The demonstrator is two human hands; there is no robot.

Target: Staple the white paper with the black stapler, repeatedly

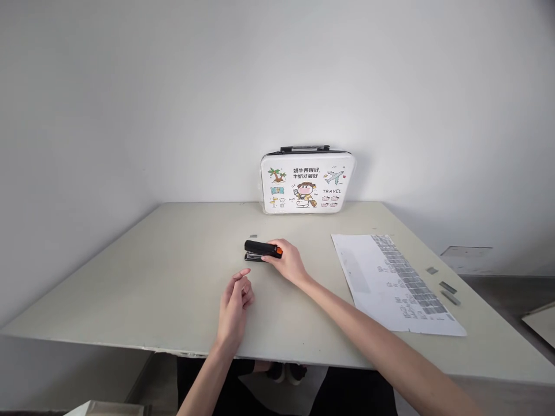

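A black stapler (260,249) with an orange patch at its rear sits over the middle of the table, its nose pointing left. My right hand (287,259) grips its rear end, thumb on the near side. Close in front of the stapler, my left hand (235,297) rests with its fingers curled in and the index finger pointing right; nothing shows in it. Just beyond the stapler lies a small strip of staples (253,236).
A white case (307,182) with cartoon prints and a black handle stands against the wall. Right of my arm lies a printed paper sheet (364,277). Several staple strips (450,297) lie near the table's right edge. The table (130,289) meets the wall at the back.
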